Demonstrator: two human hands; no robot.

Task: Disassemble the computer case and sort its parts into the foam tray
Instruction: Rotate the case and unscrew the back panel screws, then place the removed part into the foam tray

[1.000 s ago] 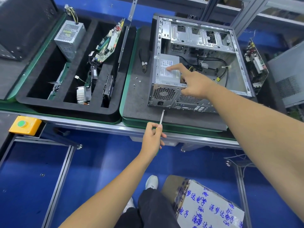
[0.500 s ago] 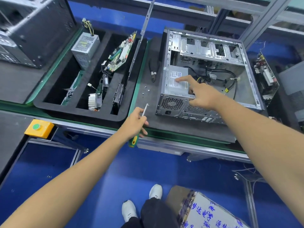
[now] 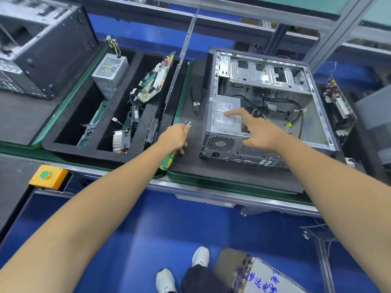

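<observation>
Case (image 3: 273, 81) open, lying under and beyond right hand (image 3: 259, 132). Tray (image 3: 69, 154) left of left hand (image 3: 174, 137), holding spare PSU (image 3: 110, 74), board (image 3: 155, 80), heatsink (image 3: 119, 141). PSU (image 3: 226, 117) in case's near-left corner; right hand rests on it, index finger straight along the label, thumb at its near edge, other fingers curled. Left hand grips screwdriver (image 3: 167, 161), green-yellow handle sticking out below the wrist, tip hidden. Pliers (image 3: 196, 103) on mat beyond left hand. Screws (image 3: 188, 123) just beside left fingertips.
</observation>
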